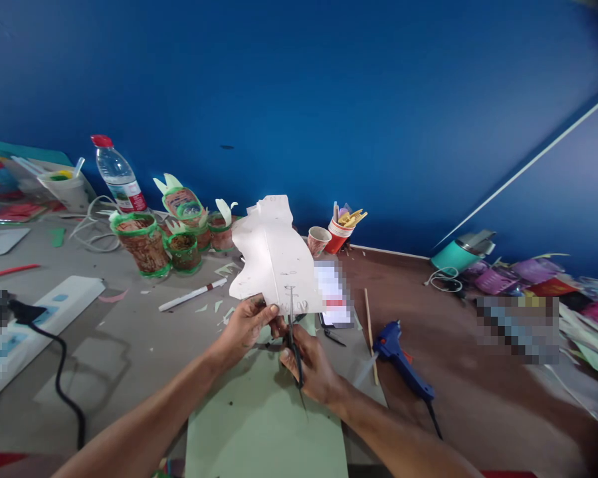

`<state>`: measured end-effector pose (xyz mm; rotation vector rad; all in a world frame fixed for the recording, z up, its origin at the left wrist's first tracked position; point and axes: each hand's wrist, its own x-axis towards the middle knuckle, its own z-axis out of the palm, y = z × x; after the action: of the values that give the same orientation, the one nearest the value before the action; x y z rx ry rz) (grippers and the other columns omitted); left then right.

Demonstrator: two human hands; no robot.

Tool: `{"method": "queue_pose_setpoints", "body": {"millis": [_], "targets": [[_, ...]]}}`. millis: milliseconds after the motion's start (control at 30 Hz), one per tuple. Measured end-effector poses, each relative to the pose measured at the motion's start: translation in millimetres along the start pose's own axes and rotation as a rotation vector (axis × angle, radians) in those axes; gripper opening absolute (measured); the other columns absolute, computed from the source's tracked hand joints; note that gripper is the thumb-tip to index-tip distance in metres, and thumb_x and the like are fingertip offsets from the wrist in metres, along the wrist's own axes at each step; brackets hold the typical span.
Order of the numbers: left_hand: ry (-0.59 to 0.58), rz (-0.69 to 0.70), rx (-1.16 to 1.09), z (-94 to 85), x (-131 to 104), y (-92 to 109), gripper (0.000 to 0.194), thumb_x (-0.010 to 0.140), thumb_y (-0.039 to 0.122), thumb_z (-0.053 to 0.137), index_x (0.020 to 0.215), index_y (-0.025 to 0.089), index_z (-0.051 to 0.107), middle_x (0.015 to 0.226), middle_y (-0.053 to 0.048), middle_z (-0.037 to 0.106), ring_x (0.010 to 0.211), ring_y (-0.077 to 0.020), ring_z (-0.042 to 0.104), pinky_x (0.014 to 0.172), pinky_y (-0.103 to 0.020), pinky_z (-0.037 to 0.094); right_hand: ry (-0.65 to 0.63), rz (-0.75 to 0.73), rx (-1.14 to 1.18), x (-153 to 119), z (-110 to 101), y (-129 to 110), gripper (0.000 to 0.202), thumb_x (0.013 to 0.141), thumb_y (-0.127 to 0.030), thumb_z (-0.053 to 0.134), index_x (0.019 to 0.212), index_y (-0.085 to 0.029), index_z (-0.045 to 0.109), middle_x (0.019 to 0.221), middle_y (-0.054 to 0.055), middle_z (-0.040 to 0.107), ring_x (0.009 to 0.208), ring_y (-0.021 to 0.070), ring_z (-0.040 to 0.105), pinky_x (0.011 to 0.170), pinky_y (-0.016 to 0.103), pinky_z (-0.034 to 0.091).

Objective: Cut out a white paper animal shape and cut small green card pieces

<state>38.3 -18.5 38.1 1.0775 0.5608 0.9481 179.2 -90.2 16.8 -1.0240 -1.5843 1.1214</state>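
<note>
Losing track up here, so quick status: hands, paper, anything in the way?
Left hand gripping white paper at its near edge. Right hand holding scissors at that edge. Closest clutter: phone by the paper's right side.

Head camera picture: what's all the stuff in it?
paper: 1, white, centre
scissors: 1, black, at paper's edge
green sheet: 1, green, front
marker: 1, white, left of paper
phone: 1, white screen, right of paper
pots: at least 4, brown-green, back left
bottle: 1, clear, behind pots
glue gun: 1, blue, right
stick: 1, tan, beside gun
paper cups: at least 2, red-white, back
mug: 1, teal, far right
power strip: 1, white, left
pile: unclear count, mixed, far right
left hand: 1, holding paper
right hand: 1, holding scissors
</note>
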Motion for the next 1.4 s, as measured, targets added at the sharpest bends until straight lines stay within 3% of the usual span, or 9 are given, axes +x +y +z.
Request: {"method": "queue_pose_setpoints", "body": {"millis": [133, 633, 833, 1400], "targets": [[0.006, 0.004, 0.009, -0.8, 0.3, -0.9, 0.034, 0.069, 0.044, 0.073, 0.065, 0.012, 0.061, 0.056, -0.003, 0.064, 0.046, -0.0108, 0.055, 0.047, -0.022, 0.044, 0.000, -0.013, -0.034, -0.7, -0.7, 3.7, 0.029, 0.089, -0.046, 0.051, 0.099, -0.018, 0.051, 0.085, 0.003, 0.052, 0.073, 0.0141, 0.048, 0.061, 0.025, 0.041], [0.007, -0.009, 0.010, -1.6, 0.9, -2.9, 0.035, 0.068, 0.044, 0.074, 0.063, 0.011, 0.062, 0.056, -0.004, 0.064, 0.045, -0.0110, 0.055, 0.047, -0.023, 0.044, 0.005, -0.027, -0.162, -1.1, -2.4, 7.7, 0.025, 0.091, -0.043, 0.045, 0.097, -0.019, 0.047, 0.075, -0.002, 0.045, 0.058, 0.0099, 0.036, 0.053, 0.023, 0.032], [0.008, -0.013, -0.003, -2.2, 0.4, -2.7, 0.035, 0.068, 0.044, 0.074, 0.066, 0.011, 0.062, 0.057, -0.005, 0.065, 0.047, -0.0118, 0.056, 0.048, -0.024, 0.044, -0.009, 0.060, -0.176, -3.0, -1.9, 7.7, 0.026, 0.092, -0.044, 0.044, 0.096, -0.018, 0.046, 0.068, -0.004, 0.041, 0.055, 0.0096, 0.033, 0.049, 0.022, 0.028], [0.004, -0.017, 0.007, -2.4, -0.7, -2.7, 0.035, 0.069, 0.045, 0.073, 0.066, 0.011, 0.062, 0.058, -0.005, 0.064, 0.048, -0.0120, 0.055, 0.050, -0.025, 0.044, 0.033, 0.068, -0.221, -2.8, 0.0, 7.1, 0.018, 0.087, -0.035, 0.051, 0.091, -0.018, 0.048, 0.064, -0.004, 0.043, 0.053, 0.0092, 0.037, 0.049, 0.021, 0.031]]}}
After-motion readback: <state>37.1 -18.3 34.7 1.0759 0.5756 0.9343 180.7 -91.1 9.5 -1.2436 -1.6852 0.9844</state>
